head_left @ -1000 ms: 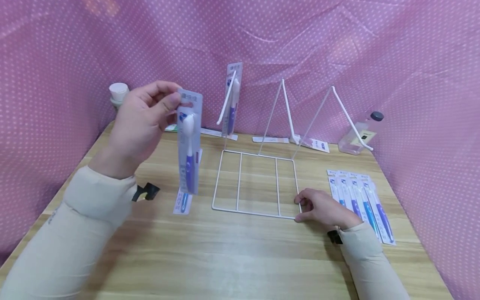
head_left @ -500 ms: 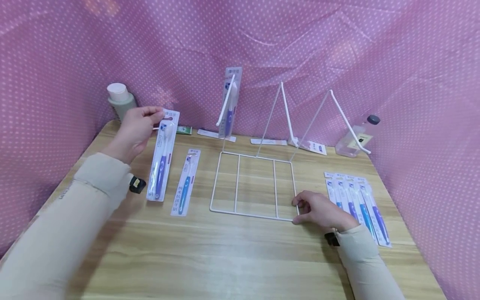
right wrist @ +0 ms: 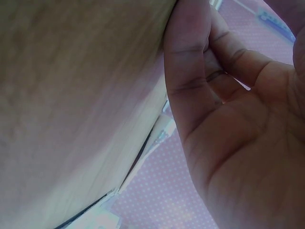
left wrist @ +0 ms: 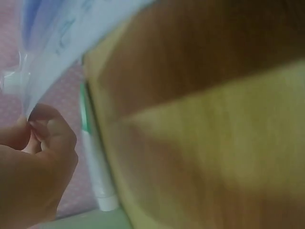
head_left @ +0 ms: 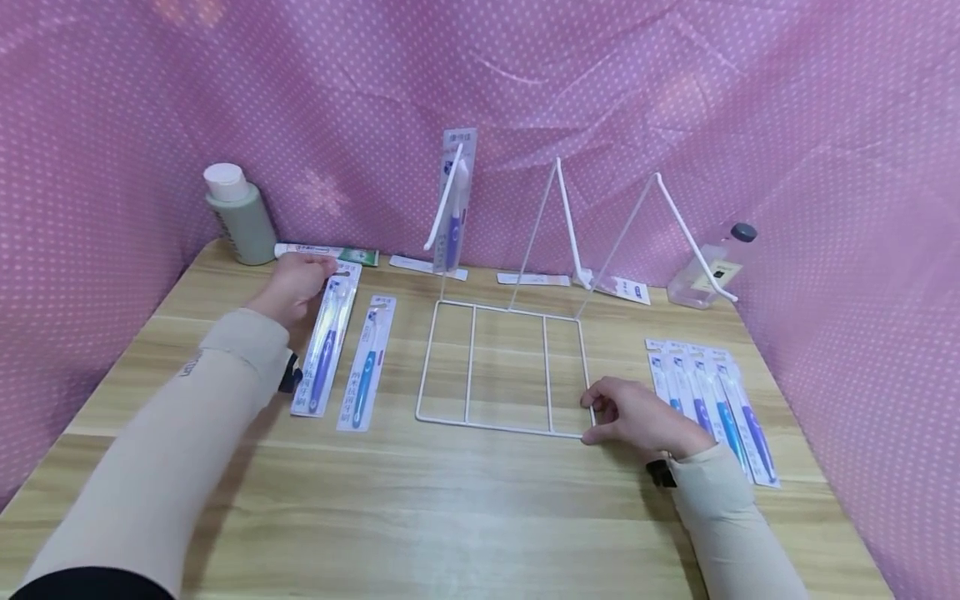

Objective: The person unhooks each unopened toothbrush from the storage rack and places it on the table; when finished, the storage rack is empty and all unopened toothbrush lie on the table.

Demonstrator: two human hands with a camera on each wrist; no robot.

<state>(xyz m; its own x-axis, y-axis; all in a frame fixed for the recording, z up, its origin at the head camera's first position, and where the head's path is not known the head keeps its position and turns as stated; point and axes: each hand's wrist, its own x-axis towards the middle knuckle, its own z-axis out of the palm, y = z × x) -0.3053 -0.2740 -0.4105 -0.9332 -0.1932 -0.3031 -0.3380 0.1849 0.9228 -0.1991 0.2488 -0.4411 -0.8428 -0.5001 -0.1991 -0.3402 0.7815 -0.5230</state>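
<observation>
My left hand [head_left: 288, 287] pinches the top end of a packaged purple toothbrush [head_left: 324, 350], low over the table at the left. In the left wrist view, thumb and fingertips grip the edge of its package [left wrist: 62, 43]. Beside it lies a packaged blue toothbrush [head_left: 366, 367]. My right hand [head_left: 633, 412] grips the front right corner of a white wire rack [head_left: 498, 429]; in the right wrist view the hand [right wrist: 228, 124] has curled fingers, their tips cut off by the frame. Another packaged purple toothbrush [head_left: 453, 229] hangs on the rack's left hook.
Several packaged toothbrushes [head_left: 720, 417] lie fanned at the right. Along the back are a green bottle [head_left: 247, 225], a toothpaste tube [head_left: 356, 255], flat white packages [head_left: 532, 279] and a clear bottle with a black cap [head_left: 697, 279]. A pink dotted cloth [head_left: 360, 100] encloses the table.
My left hand has carried the packaged purple toothbrush left and down from in front of the rack to the tabletop beside the blue one. My right hand stays at the rack's corner.
</observation>
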